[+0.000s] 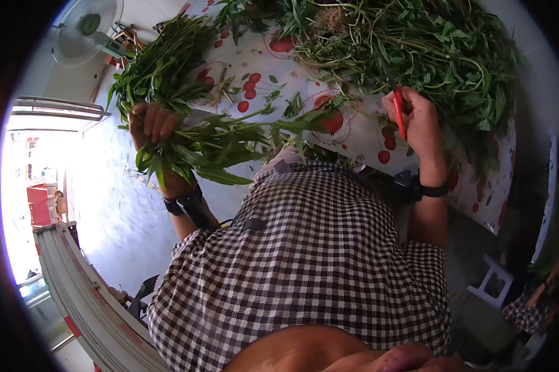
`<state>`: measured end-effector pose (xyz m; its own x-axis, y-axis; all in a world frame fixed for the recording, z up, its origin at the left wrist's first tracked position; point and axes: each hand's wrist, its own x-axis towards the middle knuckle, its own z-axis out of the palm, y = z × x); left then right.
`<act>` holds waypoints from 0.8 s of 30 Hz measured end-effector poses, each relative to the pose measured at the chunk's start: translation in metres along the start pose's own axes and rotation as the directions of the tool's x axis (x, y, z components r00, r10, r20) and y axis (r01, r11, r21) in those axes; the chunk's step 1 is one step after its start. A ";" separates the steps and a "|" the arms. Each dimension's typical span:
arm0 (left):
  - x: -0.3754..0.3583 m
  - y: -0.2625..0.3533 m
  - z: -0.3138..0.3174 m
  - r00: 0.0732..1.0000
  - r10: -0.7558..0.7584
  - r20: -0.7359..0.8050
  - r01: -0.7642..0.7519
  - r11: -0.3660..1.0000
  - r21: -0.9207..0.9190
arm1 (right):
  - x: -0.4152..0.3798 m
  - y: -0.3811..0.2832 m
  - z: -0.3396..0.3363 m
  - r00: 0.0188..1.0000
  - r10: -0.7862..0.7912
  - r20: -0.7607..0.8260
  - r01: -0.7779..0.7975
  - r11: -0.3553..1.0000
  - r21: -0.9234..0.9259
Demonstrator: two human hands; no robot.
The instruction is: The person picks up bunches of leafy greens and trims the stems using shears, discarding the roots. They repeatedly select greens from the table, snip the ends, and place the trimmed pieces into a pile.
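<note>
My left hand point(155, 124) is wrapped round a bunch of leafy green stems point(211, 146), whose leaves spread to the right over the near edge of the table. In my right hand point(417, 121) are red-handled scissors point(400, 115), their dark tips pointing at a large heap of leafy stems point(465, 62). Another pile of long leafy stems point(168, 59) lies at the table's left end, just beyond my left hand. Between the hands, cut bits and loose leaves point(293, 105) are scattered on the cherry-patterned tablecloth point(261, 59).
A white fan point(88, 26) stands at the upper left. Along the lower left runs a pale ribbed metal structure point(96, 304). On the floor at the right are a light plastic stool point(491, 282) and checked cloth point(527, 315), with more greenery above.
</note>
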<state>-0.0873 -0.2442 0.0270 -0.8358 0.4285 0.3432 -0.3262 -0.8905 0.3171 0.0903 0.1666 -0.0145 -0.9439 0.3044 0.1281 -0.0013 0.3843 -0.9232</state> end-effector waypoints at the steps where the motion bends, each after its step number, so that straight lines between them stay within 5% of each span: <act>1: -0.003 0.000 0.004 1.000 0.025 -0.013 -0.025 1.000 -0.015 | 0.001 -0.004 -0.001 0.999 0.029 0.035 -0.029 0.999 0.017; 3: -0.010 0.004 0.013 0.999 0.036 -0.033 -0.037 0.999 -0.024 | 0.004 0.005 0.001 0.973 0.112 0.202 -0.191 0.882 0.431; 5: -0.016 0.009 0.018 0.999 0.020 -0.032 -0.020 1.000 -0.002 | 0.005 0.009 0.001 0.964 0.086 0.250 -0.197 0.864 0.463; 8: -0.025 0.021 0.008 0.996 -0.009 -0.090 0.024 0.985 0.173 | 0.009 -0.013 0.012 0.987 -0.112 0.112 0.114 0.993 -0.011; 10: -0.027 0.021 -0.005 0.981 -0.191 -0.025 0.191 0.953 0.234 | 0.023 -0.025 0.020 0.948 -0.318 0.007 0.301 0.891 -0.341; 13: -0.030 -0.005 -0.014 0.922 -0.386 0.001 0.377 0.901 0.217 | 0.053 -0.027 0.030 0.916 -0.398 0.051 0.355 0.745 -0.566; 20: -0.038 -0.067 0.003 0.870 -0.445 -0.212 0.482 0.857 0.180 | 0.090 0.005 0.045 0.891 -0.442 0.106 0.346 0.508 -0.789; 24: -0.032 -0.070 -0.001 0.860 -0.462 -0.216 0.499 0.850 0.171 | 0.077 -0.019 0.034 0.864 -0.503 -0.008 0.345 0.603 -0.719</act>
<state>-0.0379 -0.1962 -0.0072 -0.6634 0.7471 -0.0420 -0.6191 -0.5165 0.5915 0.0061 0.1529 0.0008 -0.8123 0.0764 0.5782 -0.0889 0.9636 -0.2522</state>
